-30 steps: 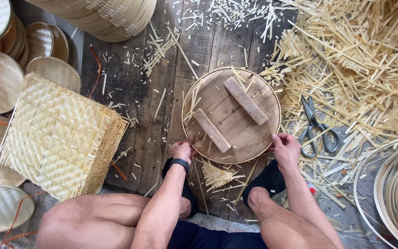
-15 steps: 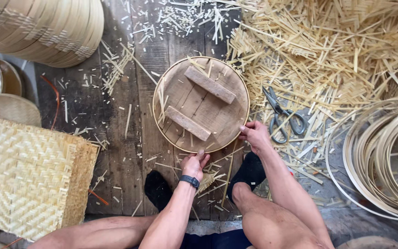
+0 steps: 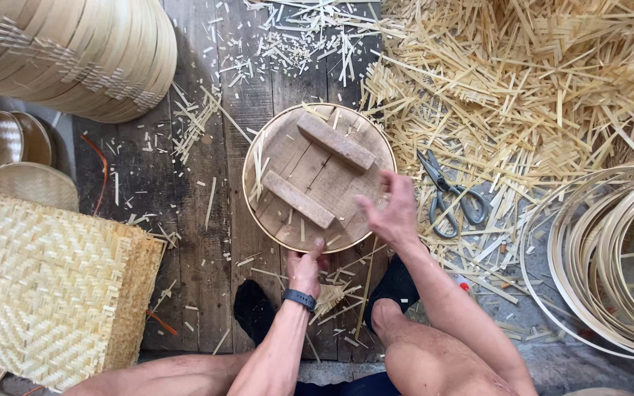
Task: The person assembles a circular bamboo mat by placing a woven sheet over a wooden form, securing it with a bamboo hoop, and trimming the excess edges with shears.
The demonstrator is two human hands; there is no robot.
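A: Where is the round piece lying?

B: The round wooden disc lies flat on the dark plank floor, in the middle of the view, just beyond the person's feet in black socks. Two wooden cross battens run slantwise across its upper face, and a thin bamboo hoop rims its edge.

A: And the hands?

B: The left hand is at the near edge of the disc, its fingertips touching the rim; the grip looks pinched on the edge, though I cannot tell how firmly. A dark watch sits on that wrist. The right hand is over the near right part of the disc, fingers spread and loose, the grip open and holding nothing. It is somewhat blurred.

A: What lies around?

B: To the right, scissors rest on the floor near the right hand, at the foot of a big heap of bamboo strips filling the far right. Far right and near, a bundle of thin bamboo hoops. Left and near, a stack of square woven bamboo mats. Far left, a stack of round bamboo frames lying on its side. Short slivers litter the planks.
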